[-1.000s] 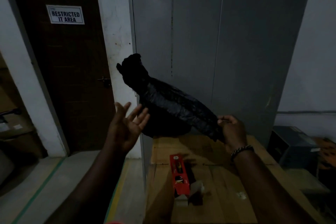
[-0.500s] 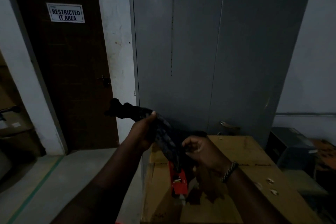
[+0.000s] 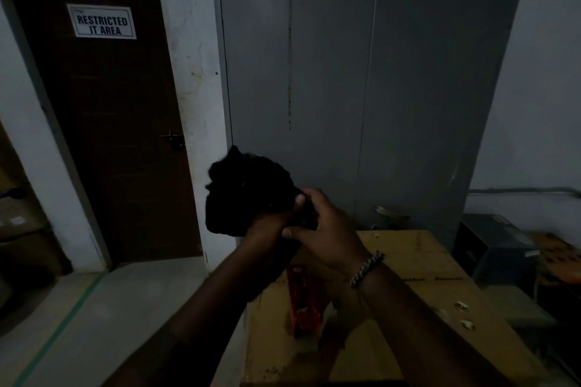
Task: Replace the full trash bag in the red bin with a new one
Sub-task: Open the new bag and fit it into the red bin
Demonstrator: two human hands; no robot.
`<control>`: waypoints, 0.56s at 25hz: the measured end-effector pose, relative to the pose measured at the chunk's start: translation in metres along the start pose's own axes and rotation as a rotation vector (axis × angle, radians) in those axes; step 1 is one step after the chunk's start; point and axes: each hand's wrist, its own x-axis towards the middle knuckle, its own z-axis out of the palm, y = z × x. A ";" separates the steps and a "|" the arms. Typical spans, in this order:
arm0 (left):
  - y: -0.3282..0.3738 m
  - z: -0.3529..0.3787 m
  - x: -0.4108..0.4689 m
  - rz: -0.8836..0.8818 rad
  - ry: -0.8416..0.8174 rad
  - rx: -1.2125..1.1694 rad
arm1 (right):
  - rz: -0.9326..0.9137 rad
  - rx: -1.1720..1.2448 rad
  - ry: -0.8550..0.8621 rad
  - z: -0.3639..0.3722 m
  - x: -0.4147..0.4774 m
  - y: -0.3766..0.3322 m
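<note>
A black trash bag point(image 3: 242, 195), bunched into a loose lump, is held up in front of me at chest height. My left hand point(image 3: 270, 223) grips it from below. My right hand point(image 3: 323, 226), with a beaded bracelet on the wrist, pinches the bag's right end next to the left hand. Both hands hover over the near-left corner of a cardboard box point(image 3: 408, 264). The red bin is not in view.
A red tape dispenser point(image 3: 303, 302) lies on the box below my hands. A grey metal cabinet point(image 3: 361, 88) stands behind the box. A brown door point(image 3: 103, 122) marked "Restricted IT Area" is at left. Dark boxes point(image 3: 496, 245) stand at the right.
The long bag that my right hand held out alone has been gathered into a lump. My left hand, open a second ago, now grips it, and both hands have come together.
</note>
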 end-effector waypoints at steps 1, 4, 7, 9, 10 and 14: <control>0.000 0.000 -0.001 -0.019 -0.016 -0.044 | -0.015 -0.032 0.080 0.001 0.004 0.000; 0.015 -0.014 0.007 -0.070 0.100 0.204 | 0.033 -0.094 0.351 -0.013 0.017 0.010; 0.030 -0.038 0.010 0.101 0.185 0.190 | 0.280 0.115 0.511 -0.030 0.028 0.024; 0.042 -0.050 0.006 0.177 0.182 0.019 | 0.530 0.371 0.578 -0.044 0.033 0.052; 0.048 -0.057 0.006 0.210 0.186 -0.025 | 0.637 0.401 0.584 -0.051 0.033 0.067; 0.074 -0.065 0.000 0.289 0.225 -0.058 | 0.738 -0.155 0.524 -0.061 0.018 0.122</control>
